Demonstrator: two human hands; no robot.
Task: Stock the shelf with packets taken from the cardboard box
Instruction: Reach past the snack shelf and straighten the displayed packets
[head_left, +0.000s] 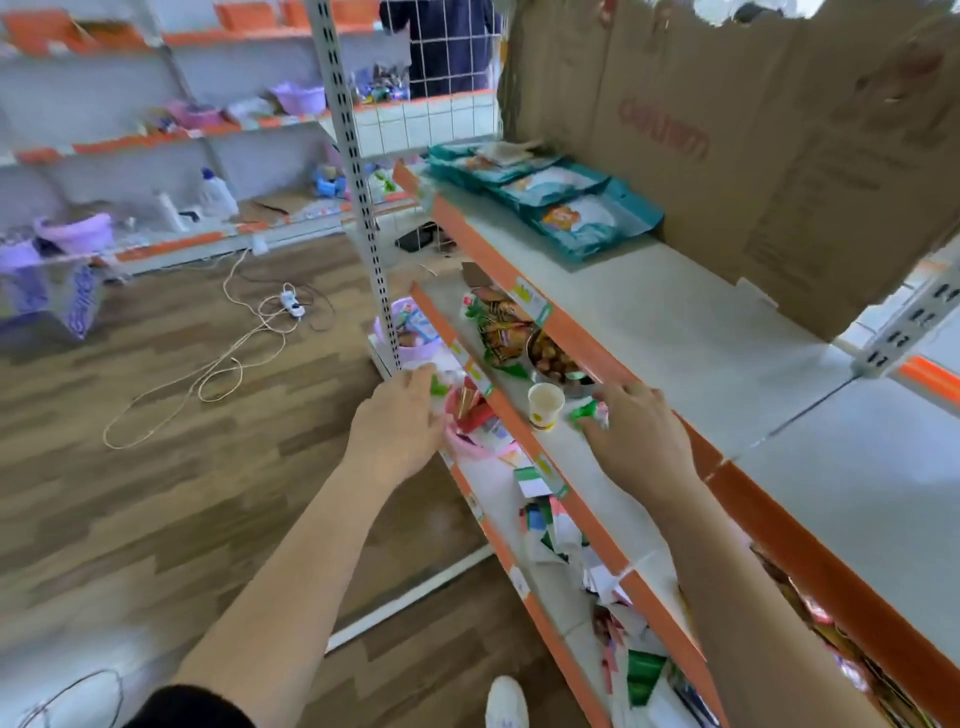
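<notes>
My right hand (641, 436) reaches onto the middle shelf (587, 483) and pinches a small green-and-white packet (586, 411) beside a paper cup (545, 406). My left hand (402, 423) is at the lower shelf's edge, its fingers curled round a small green packet (439, 385) above a pink tub (467, 441) of packets. The big cardboard box (753, 156) stands on the top shelf (727, 338) at the upper right, its inside hidden. Teal packets (571, 202) lie flat on the top shelf, left of the box.
A heap of snack packets (501, 327) and a bowl (553, 358) sit on the middle shelf; loose packets (561, 535) litter the lower one. A white upright post (358, 171) stands left of the shelves. A cable with a power strip (291, 304) lies on the wooden floor.
</notes>
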